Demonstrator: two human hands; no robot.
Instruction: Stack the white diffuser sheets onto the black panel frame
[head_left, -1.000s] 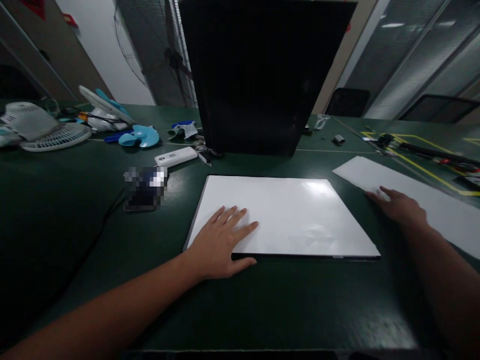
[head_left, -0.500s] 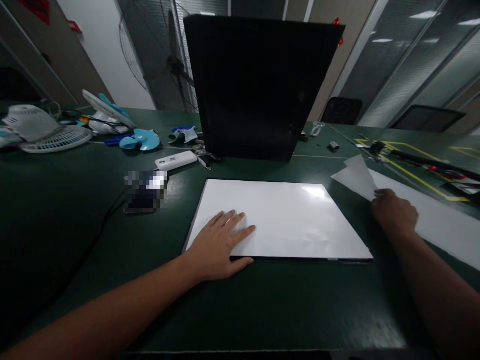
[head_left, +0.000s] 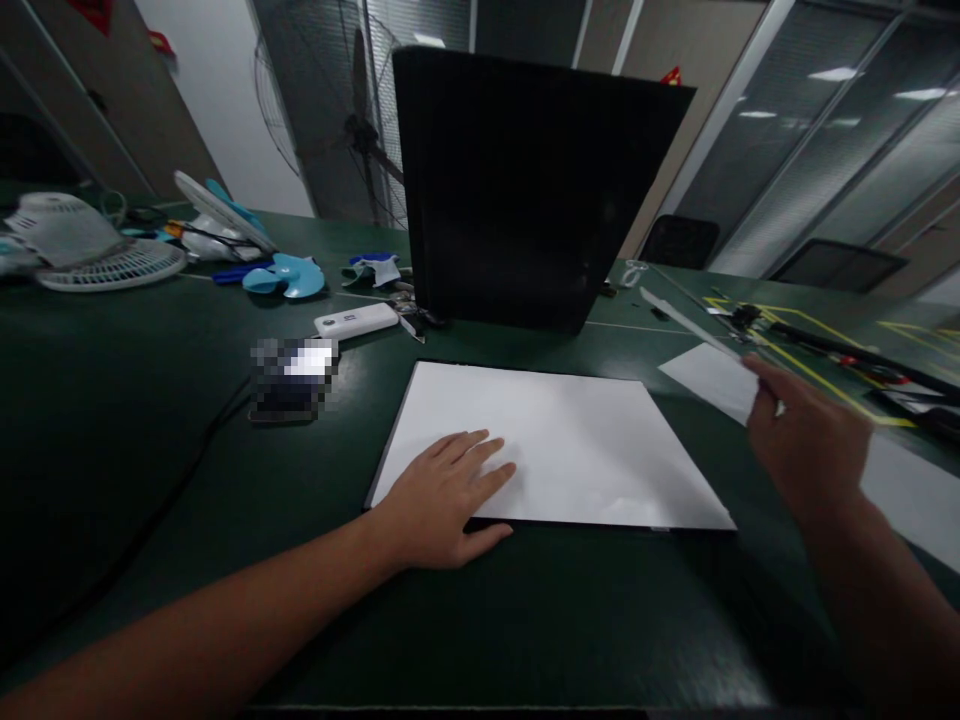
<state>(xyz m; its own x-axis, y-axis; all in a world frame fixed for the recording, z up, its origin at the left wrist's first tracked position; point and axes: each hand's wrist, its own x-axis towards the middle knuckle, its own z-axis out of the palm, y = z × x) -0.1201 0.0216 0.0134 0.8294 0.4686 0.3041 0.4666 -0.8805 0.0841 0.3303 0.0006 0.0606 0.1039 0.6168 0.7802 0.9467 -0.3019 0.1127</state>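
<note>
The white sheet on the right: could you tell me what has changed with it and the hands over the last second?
The right hand, flat on the white sheet a second ago, has pinched its near corner and lifted that end off the green table. The left hand stayed flat on the white panel, which has not moved; the black board also stands as before.

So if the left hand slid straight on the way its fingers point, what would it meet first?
Only more of the white sheet that the left hand lies flat on. Past its far right corner, perhaps the lifted paper in the right hand; depth is unclear.
</note>
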